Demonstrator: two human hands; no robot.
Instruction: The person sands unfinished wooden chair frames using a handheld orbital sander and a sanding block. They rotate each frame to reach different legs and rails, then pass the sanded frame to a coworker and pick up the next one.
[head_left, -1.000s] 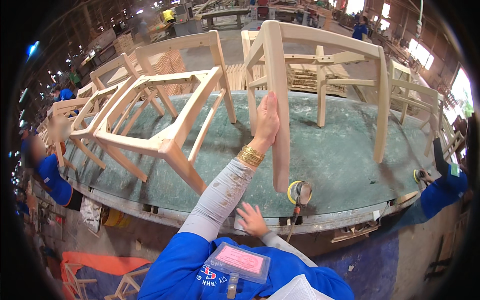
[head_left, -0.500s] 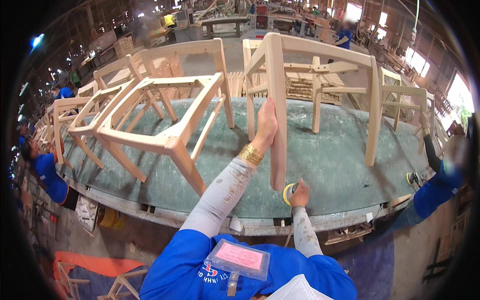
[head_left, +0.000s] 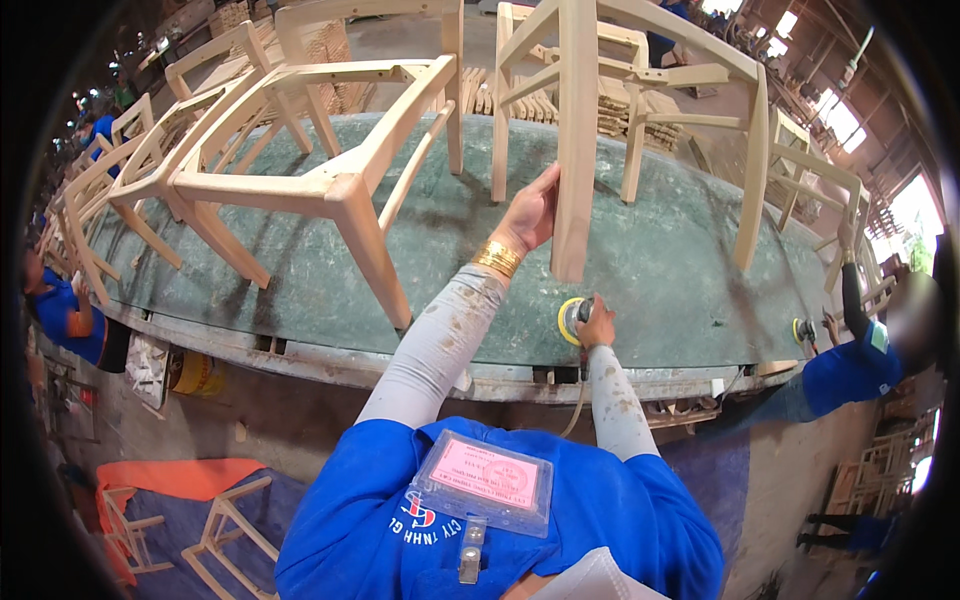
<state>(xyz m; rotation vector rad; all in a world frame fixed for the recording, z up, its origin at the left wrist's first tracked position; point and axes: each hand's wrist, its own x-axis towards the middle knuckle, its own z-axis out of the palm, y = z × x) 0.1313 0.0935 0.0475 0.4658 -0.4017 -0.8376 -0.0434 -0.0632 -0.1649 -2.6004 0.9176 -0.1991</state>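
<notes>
A pale wooden chair frame stands on the green-topped table in front of me. My left hand grips its nearest leg low down from the left side, its fingers partly hidden behind the wood. Below the foot of that leg, my right hand is closed around a small round power sander with a yellow rim. The sander's disc faces left, apart from the leg. A hose hangs from the sander over the table's front edge.
Another seat frame stands close on my left, with several more beyond. At right, a co-worker in blue has a second sander nearby. Another person works at far left. Chair parts lie on a floor cloth behind me.
My view has tilted down, so the table and chairs sit higher in the picture. My left hand is nearer the leg's foot. The sander has turned and sits farther from the leg.
</notes>
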